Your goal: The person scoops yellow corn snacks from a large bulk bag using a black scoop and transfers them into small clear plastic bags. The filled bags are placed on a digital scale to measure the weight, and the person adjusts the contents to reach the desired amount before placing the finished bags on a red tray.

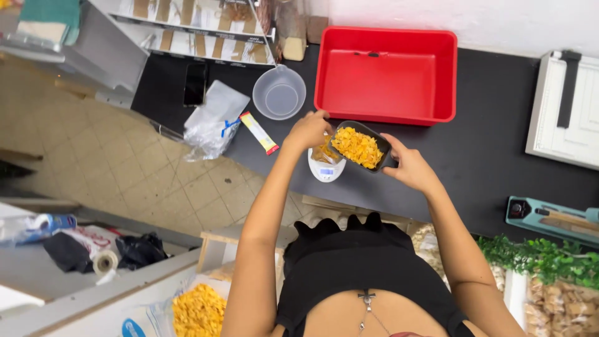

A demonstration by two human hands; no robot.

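My right hand (409, 165) holds a black scoop (362, 146) full of yellow corn flakes, tilted toward a small clear bag (324, 153). The bag rests on a small white digital scale (326, 167) and has some flakes in it. My left hand (307, 130) pinches the bag's top edge, right beside the scoop's lip. Both hands are over the near left part of the black table (493, 156).
A red plastic tub (387, 75) stands behind the scale, with a clear measuring cup (279, 92) to its left. Clear bags (212, 122), a yellow sachet (259, 132) and a phone (195, 83) lie at the left. A paper cutter (564, 106) and a heat sealer (552, 218) sit right. A bag of flakes (198, 310) sits below.
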